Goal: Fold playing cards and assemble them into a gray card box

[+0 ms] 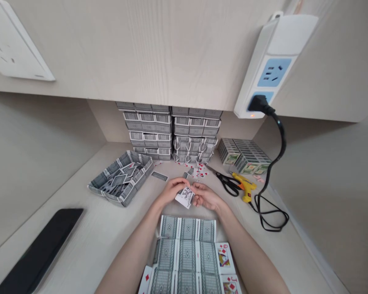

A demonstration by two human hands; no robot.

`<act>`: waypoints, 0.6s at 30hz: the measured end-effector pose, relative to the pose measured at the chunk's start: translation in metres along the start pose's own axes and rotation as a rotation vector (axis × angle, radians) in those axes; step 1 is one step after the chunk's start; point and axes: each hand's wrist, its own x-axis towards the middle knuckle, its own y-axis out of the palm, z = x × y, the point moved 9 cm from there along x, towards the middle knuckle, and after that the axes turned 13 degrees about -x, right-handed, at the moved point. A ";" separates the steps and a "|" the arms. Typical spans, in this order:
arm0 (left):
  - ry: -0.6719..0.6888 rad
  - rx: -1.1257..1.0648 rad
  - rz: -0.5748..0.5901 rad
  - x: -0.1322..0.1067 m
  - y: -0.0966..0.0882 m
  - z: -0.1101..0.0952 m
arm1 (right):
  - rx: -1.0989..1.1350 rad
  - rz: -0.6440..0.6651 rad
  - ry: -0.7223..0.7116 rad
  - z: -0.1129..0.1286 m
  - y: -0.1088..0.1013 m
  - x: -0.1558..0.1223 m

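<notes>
A white playing card [184,198] with a black printed figure, apparently a joker, is pinched between my two hands. My left hand [171,190] grips its upper left side, fingers closed. My right hand [206,196] has its fingertips closed at the card's right edge. Just behind them lie red-suited cards [200,171] and a face-down card [159,176]. Close to my body, between my forearms, sits a joined panel of grey-backed cards [188,249]. A queen of diamonds [225,258] and a jack of diamonds [231,284] stick out at its right side.
Left stands a card-built tray [130,196] of loose cards; a black flat object [39,249] lies nearer. Behind are stacked card-built boxes [150,141] and card packs [248,153]. Right lie scissors [228,183] and a yellow glue gun [247,188], its cable [272,212] running to a power strip [274,65].
</notes>
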 end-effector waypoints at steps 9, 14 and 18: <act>0.134 0.088 -0.125 0.003 -0.008 -0.006 | -0.137 -0.106 -0.114 -0.002 0.005 0.010; 0.100 0.266 -0.198 0.006 -0.015 0.006 | -0.193 -0.180 -0.141 0.000 0.003 0.009; 0.075 0.206 -0.213 0.007 -0.017 0.007 | -0.241 -0.276 -0.142 0.005 0.001 0.005</act>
